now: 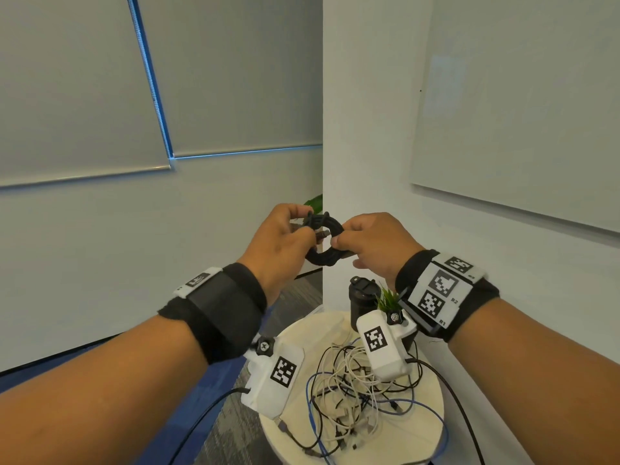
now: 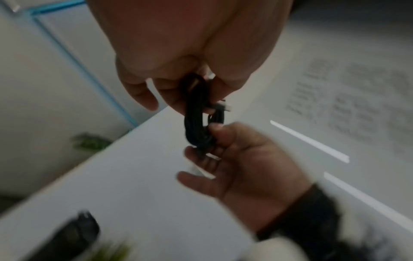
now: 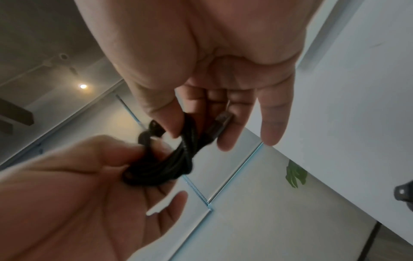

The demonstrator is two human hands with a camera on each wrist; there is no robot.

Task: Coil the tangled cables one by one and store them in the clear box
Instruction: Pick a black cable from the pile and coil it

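Against pale walls, above the round tabletop and its tangled cables, the left hand and right hand each pinch one side of a black coil held between them, equally near.

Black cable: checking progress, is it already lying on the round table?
No, both hands, left hand and right hand, hold the coiled black cable above it.

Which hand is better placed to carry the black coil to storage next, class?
Probably the right hand: it pinches the black coil by its bundled side, while the left hand is busy at the wrapped end. The clear box isn't clearly visible.
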